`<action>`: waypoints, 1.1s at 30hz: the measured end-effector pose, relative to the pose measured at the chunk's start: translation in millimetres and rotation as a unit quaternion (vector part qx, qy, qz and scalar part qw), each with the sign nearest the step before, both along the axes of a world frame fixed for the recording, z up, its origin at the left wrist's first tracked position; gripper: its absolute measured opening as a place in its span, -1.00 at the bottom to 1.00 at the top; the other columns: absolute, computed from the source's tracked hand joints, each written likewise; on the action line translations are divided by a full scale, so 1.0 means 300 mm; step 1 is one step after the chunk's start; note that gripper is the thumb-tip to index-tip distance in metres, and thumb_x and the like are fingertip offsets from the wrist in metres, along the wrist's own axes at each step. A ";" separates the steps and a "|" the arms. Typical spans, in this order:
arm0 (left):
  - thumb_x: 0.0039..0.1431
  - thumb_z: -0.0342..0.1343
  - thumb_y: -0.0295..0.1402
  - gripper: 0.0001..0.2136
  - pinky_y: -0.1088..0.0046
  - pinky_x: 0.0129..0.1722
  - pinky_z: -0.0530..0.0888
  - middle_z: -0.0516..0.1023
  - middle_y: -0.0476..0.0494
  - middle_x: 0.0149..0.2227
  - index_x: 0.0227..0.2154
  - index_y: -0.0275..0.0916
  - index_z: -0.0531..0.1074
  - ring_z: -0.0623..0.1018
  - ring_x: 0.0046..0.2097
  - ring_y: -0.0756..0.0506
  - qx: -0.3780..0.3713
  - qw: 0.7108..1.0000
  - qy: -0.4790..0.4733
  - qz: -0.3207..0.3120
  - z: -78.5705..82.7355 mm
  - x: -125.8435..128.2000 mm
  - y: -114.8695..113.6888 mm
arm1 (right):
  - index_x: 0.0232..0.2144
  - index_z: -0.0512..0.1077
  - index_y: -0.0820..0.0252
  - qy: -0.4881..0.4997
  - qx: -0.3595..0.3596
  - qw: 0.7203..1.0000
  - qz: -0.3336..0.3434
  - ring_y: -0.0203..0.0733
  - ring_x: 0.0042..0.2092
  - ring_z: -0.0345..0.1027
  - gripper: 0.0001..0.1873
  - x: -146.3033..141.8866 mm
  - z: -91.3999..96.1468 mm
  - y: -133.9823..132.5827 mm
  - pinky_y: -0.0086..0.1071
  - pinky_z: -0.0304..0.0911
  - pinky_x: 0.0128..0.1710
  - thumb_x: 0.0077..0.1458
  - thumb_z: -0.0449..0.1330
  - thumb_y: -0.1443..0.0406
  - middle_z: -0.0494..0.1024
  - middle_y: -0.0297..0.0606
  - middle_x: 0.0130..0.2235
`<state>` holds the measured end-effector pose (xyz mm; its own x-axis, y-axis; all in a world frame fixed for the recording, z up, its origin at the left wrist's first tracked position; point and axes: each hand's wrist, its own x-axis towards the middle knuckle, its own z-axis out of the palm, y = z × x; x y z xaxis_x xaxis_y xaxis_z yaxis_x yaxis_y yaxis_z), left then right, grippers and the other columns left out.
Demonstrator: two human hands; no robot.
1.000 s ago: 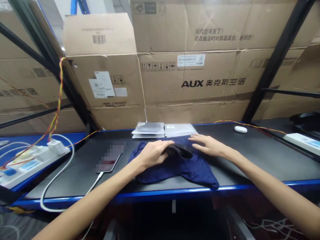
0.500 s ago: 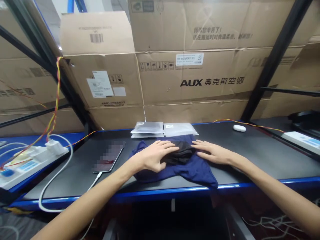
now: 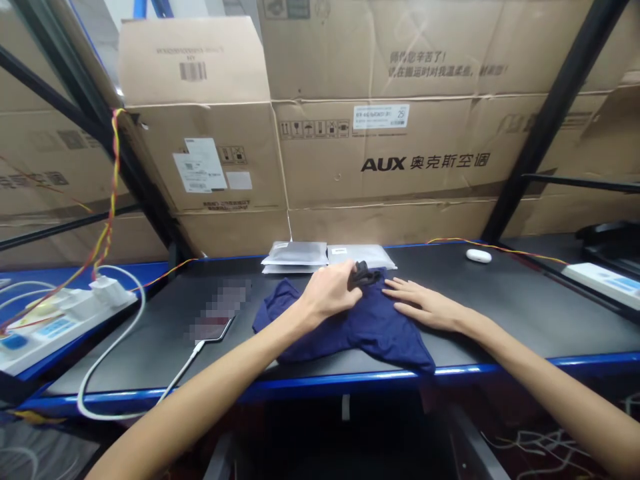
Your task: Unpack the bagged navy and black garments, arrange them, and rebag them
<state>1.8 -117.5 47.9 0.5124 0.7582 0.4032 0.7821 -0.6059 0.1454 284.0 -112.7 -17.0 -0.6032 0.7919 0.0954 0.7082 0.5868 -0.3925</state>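
A navy blue cloth garment (image 3: 380,327) lies spread over the front middle of the dark table, one corner reaching the blue front edge. My left hand (image 3: 330,290) is closed on a crumpled black cloth (image 3: 365,275), held above the garment; most of the cloth is hidden by the fingers. My right hand (image 3: 425,305) rests palm down with fingers stretched out, its fingertips at the garment's right side. Behind the garment lie flat packets in frosted plastic (image 3: 295,255), with another frosted packet (image 3: 363,257) beside them.
A phone (image 3: 220,320) with a white charging cable (image 3: 183,373) lies to the left. Power strips stand at the far left (image 3: 65,320) and far right (image 3: 605,280). A small white case (image 3: 479,256) sits at the back right. Cardboard (image 3: 380,153) walls the back.
My left hand has gathered up the black cloth that lay on the navy garment and raised it, moving right and slightly back. My right hand has stayed nearly still.
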 end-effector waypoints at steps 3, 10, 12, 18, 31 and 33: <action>0.09 0.12 -0.31 -0.71 0.33 -0.25 0.46 0.60 -0.18 -0.25 -0.11 -0.22 0.36 0.60 -0.24 -0.22 -0.023 0.999 -0.026 0.025 -0.022 0.096 -0.020 | 0.30 0.22 -0.01 0.014 0.011 1.000 -0.008 0.05 0.41 -0.18 -0.39 0.002 -0.003 0.003 0.05 -0.25 0.39 0.31 -0.07 -0.07 0.08 -0.31 0.39; 0.10 0.17 -0.15 -0.65 0.32 -0.24 0.45 0.59 -0.21 -0.16 -0.12 -0.22 0.38 0.59 -0.17 -0.25 -0.115 0.991 -0.023 -0.067 -0.088 0.146 -0.041 | 0.28 0.26 0.06 0.040 0.018 0.998 -0.044 0.04 0.37 -0.02 -0.40 -0.002 -0.006 0.004 0.03 -0.12 0.38 0.34 -0.16 -0.02 0.21 -0.27 0.34; 0.10 0.17 0.02 -0.60 0.36 -0.25 0.44 0.60 -0.15 -0.18 -0.16 -0.19 0.44 0.58 -0.19 -0.20 -0.145 0.983 -0.054 -0.097 -0.081 0.119 -0.044 | 0.26 0.28 0.06 0.051 0.026 0.997 -0.049 0.05 0.36 0.02 -0.41 -0.011 0.000 0.000 0.03 -0.08 0.37 0.34 -0.15 -0.01 0.24 -0.27 0.33; 0.23 0.07 -0.08 -0.70 0.48 -0.38 0.38 0.58 -0.05 -0.38 -0.29 -0.22 0.52 0.53 -0.38 -0.05 -0.174 0.970 -0.141 -0.097 -0.085 0.059 -0.032 | 0.22 0.34 0.10 0.122 0.076 0.984 -0.106 0.07 0.28 0.19 -0.39 -0.049 0.025 -0.025 0.01 0.04 0.33 0.33 -0.16 -0.02 0.37 -0.21 0.25; 0.13 0.13 -0.17 -0.76 0.50 -0.55 0.50 0.47 0.00 -0.47 -0.45 -0.24 0.29 0.55 -0.51 -0.02 -0.277 0.887 -0.370 -0.019 -0.070 -0.035 -0.031 | 0.30 0.21 0.17 0.006 0.088 0.994 -0.063 0.10 0.35 0.04 -0.25 -0.059 -0.004 -0.036 0.03 0.02 0.33 0.22 0.04 -0.11 0.19 -0.09 0.34; 0.16 0.10 -0.16 -0.75 0.50 -0.52 0.48 0.45 0.01 -0.51 -0.47 -0.22 0.27 0.54 -0.50 -0.03 -0.245 0.901 -0.358 0.004 -0.048 -0.087 -0.047 | 0.30 0.22 0.19 0.001 0.086 0.994 -0.061 0.11 0.36 0.02 -0.25 -0.054 -0.004 -0.034 0.02 0.01 0.34 0.23 0.03 -0.11 0.16 -0.08 0.35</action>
